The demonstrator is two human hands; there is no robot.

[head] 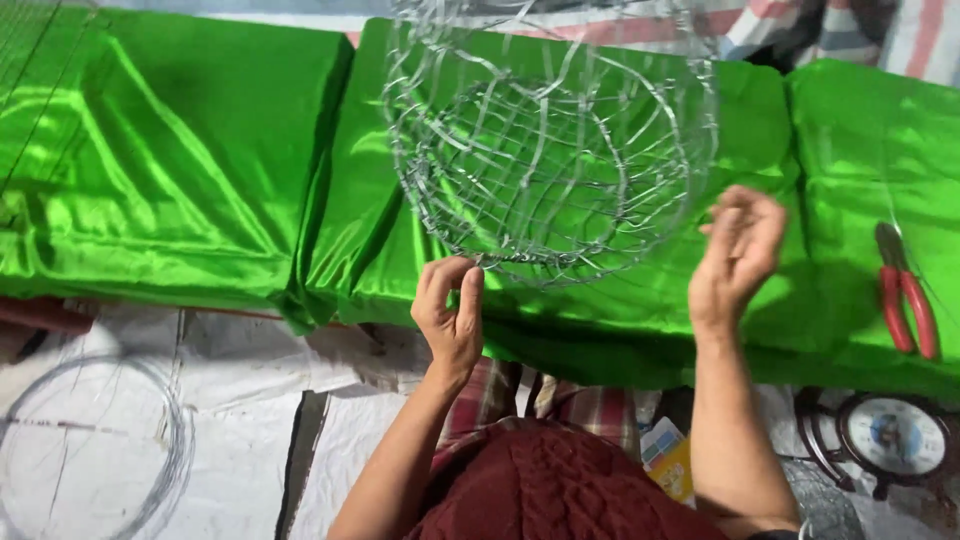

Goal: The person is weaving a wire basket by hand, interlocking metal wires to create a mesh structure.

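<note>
A round basket-like frame of woven silver wire [540, 150] is held up over shiny green cloth [200, 170]. My left hand [452, 305] pinches the frame's near lower rim between thumb and fingers. My right hand [738, 255] is raised to the right of the frame, fingers loosely curled; whether it grips a thin wire strand cannot be made out.
Red-handled pliers [905, 295] lie on the green cloth at the right. A coil of thin wire [95, 450] rests on white sheeting at lower left. A round dial gauge [895, 435] sits at lower right. A maroon knitted garment [560, 490] and a small yellow packet [668, 460] are near me.
</note>
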